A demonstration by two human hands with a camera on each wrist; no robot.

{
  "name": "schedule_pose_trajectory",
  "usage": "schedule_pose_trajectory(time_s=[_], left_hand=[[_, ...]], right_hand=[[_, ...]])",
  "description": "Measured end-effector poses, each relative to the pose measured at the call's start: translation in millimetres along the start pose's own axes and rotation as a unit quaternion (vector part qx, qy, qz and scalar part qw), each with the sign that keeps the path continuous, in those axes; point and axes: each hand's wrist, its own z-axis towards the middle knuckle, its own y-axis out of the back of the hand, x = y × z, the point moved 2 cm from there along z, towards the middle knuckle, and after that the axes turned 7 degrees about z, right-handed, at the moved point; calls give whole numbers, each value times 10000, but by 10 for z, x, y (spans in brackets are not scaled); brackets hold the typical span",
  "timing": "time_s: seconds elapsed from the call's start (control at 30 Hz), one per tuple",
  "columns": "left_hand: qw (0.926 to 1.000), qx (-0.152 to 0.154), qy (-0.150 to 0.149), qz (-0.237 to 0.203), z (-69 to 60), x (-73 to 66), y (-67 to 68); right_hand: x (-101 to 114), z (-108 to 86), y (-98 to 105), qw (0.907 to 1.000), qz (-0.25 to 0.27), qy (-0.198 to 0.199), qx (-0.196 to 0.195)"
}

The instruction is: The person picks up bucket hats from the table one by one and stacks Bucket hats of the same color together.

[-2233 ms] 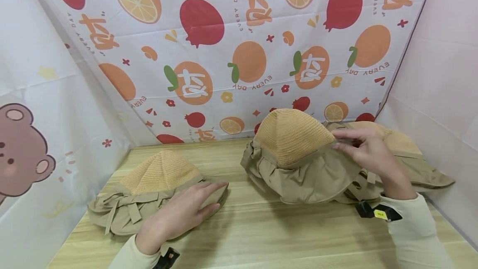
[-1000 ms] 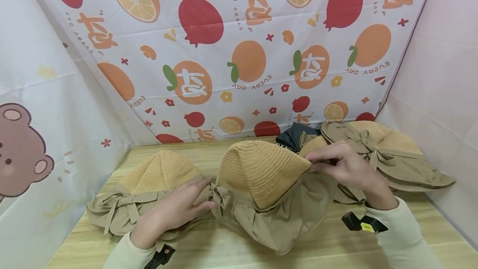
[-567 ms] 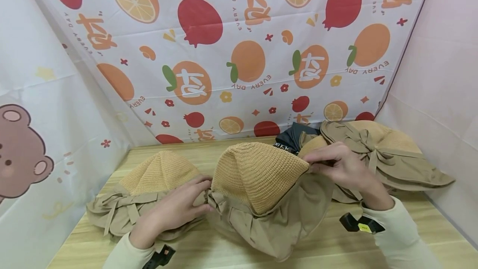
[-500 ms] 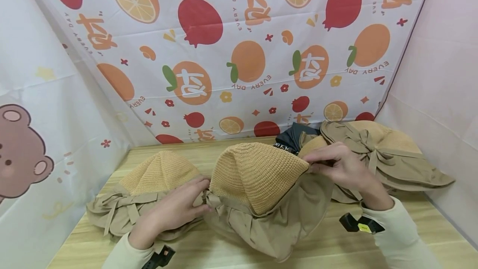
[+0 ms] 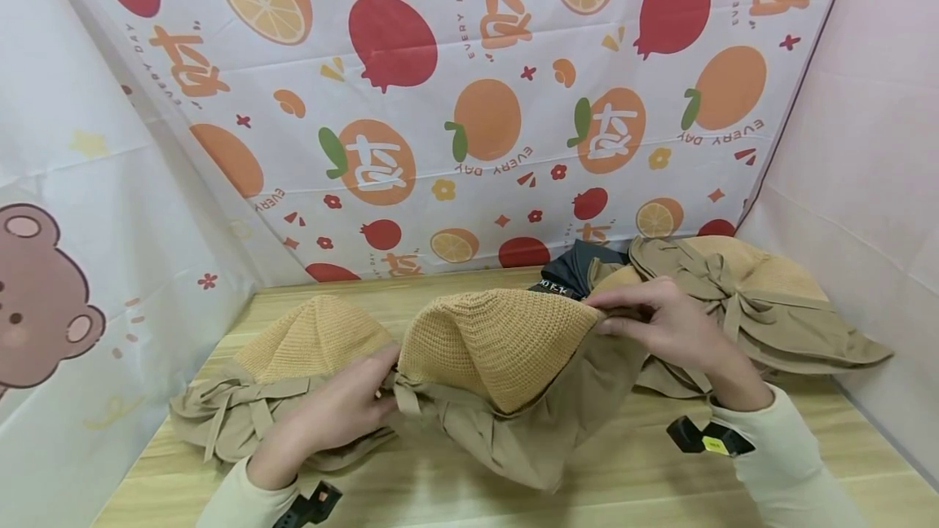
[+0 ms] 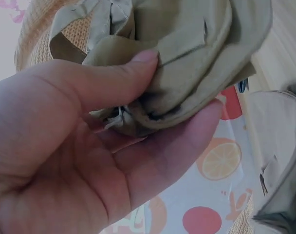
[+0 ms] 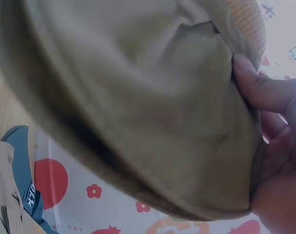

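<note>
A sun hat (image 5: 502, 349) with a yellow knitted crown and khaki cloth brim is held up above the table, crown upward. Its left side is pinched by my left hand (image 5: 330, 414); in the left wrist view the thumb (image 6: 138, 73) presses the folded cloth by the bow, fingers beneath. At the opposite side, my right hand (image 5: 671, 328) pinches the hat where crown meets brim. The brim (image 7: 153, 97) hangs down in folds. A similar hat (image 5: 315, 341) lies on the table behind my left hand, partly hidden by it.
More khaki-brimmed hats (image 5: 763, 292) are piled at the back right, with a dark blue item (image 5: 579, 263) bearing white lettering beside them. A fruit-print cloth (image 5: 469, 104) hangs behind the wooden table (image 5: 645, 479). White cloth walls stand on both sides.
My right hand has brought the hat leftward and down from beside the pile. My left hand, earlier resting over the left hat, now holds the near hat's left side.
</note>
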Motion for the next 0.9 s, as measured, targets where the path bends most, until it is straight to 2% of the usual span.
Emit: schedule_pose_trajectory(time_s=[0.17, 0.3, 0.53, 0.63, 0.9], left_hand=[[9999, -153, -3, 13, -15, 13, 25], [9992, -350, 189, 90, -2, 17, 39], [9960, -563, 665, -180, 39, 35, 90], [9956, -549, 734, -200, 25, 46, 117], [9956, -622, 698, 23, -23, 106, 184]], right_hand=[[-44, 2, -22, 9972, -538, -511, -64], [-87, -1, -34, 9922, -882, -865, -135], [-147, 5, -47, 9835, -1465, -1018, -291], [-167, 9, -62, 9808, -1610, -1090, -145], [-173, 25, -126, 9800, -1456, -1319, 316]])
